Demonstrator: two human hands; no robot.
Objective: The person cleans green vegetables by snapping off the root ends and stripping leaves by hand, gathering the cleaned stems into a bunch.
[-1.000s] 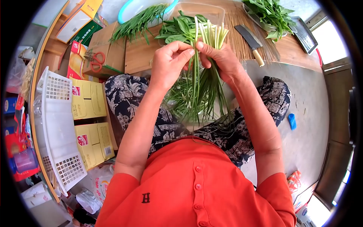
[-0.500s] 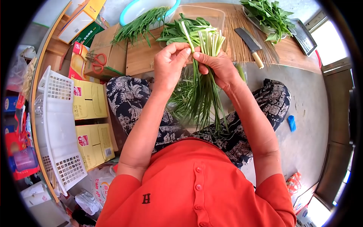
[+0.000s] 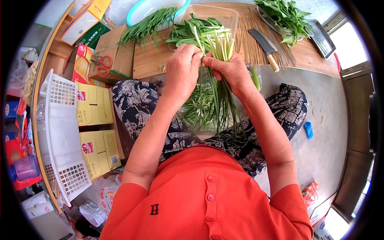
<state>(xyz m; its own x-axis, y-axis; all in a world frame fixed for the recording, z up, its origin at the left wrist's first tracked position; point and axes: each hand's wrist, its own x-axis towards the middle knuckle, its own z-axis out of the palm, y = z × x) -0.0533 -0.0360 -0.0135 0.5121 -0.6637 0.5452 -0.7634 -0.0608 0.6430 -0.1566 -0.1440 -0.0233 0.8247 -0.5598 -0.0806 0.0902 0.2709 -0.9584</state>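
Observation:
My right hand is closed round a bunch of garlic chives, pale stem ends up and long green leaves hanging between my knees. Close beside it, my left hand pinches a single garlic chive stalk that stands a little apart from the bunch. Its fingertips are partly turned out of sight, near my right thumb. Below both hands, a heap of loose green leaves lies in what looks like a clear bag or container.
On the wooden table are leafy greens, a clear tray, thin sticks and a knife. A blue-rimmed basin with more chives stands behind. Red-handled scissors hang at a cardboard box.
My left hand has rolled over, its back now facing up and its fingers curled lower on the single stalk. The bunch in my right hand has tilted slightly.

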